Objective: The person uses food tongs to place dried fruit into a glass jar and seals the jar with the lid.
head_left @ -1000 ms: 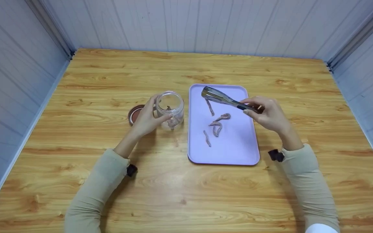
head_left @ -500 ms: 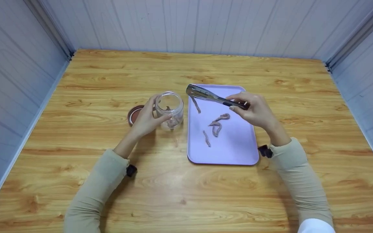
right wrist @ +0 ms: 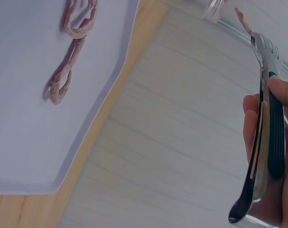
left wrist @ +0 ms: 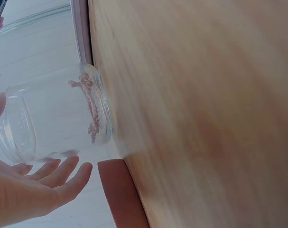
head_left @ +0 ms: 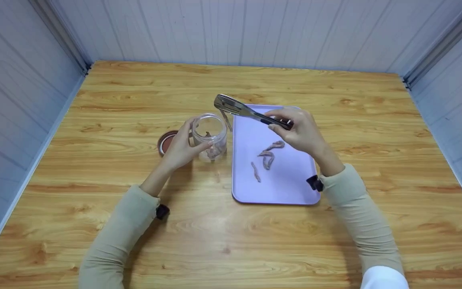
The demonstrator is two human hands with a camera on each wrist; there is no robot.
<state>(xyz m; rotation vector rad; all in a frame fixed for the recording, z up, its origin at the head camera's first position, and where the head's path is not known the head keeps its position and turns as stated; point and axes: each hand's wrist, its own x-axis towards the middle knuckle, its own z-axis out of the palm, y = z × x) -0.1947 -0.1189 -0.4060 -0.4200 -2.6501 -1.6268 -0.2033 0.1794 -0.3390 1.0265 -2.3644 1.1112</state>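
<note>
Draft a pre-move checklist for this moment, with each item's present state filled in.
1. Left hand holding the clear jar: ok.
2. Clear jar upright: ok.
3. Brown lid off: ok, lying beside the clear jar.
4. Metal tongs in the right hand, pinching a meat-like strip: ok.
5. Strip directly over the clear jar's mouth: not ok, hanging just beside it in the head view.
6. Firmness of the pinch: cannot tell.

In head view, lid (head_left: 166, 142) partly hidden behind left hand (head_left: 183, 149), upper end of dangling strip (head_left: 226, 120) behind tongs (head_left: 237, 108), some right edge of tray (head_left: 287, 188) behind right hand (head_left: 300, 130); right wrist view crops jar (right wrist: 193, 6), left wrist view blurs counter (left wrist: 210, 118).
</note>
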